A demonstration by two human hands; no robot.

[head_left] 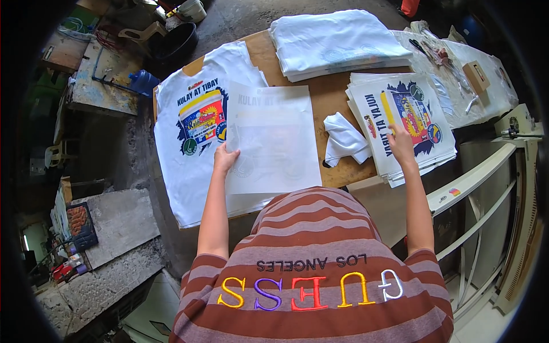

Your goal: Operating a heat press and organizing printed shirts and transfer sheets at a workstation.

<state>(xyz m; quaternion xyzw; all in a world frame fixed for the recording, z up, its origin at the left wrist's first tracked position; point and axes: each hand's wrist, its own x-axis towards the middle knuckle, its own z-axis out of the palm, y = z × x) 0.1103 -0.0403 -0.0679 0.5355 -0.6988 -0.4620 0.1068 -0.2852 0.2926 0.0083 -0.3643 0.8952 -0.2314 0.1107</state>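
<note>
My left hand (225,156) pinches the left edge of a translucent white sheet (274,143), which shows a faint print and partly overlaps a white T-shirt (186,183) with a colourful bucket print. On the right, my right hand (400,140) touches the top of a stack of printed sheets (423,94) with similar bucket designs turned sideways, its fingers slightly bent and apart. Between them lies a crumpled white cloth (346,143). A folded pile of white fabric (334,43) sits at the back of the brown board (343,174).
A white padded surface (483,100) with scissors and a cardboard piece adjoins on the right, near a pale machine frame (474,160). At left are a worktable (91,91), a blue water jug (143,82), a black tub (174,40) and concrete ledges (114,223).
</note>
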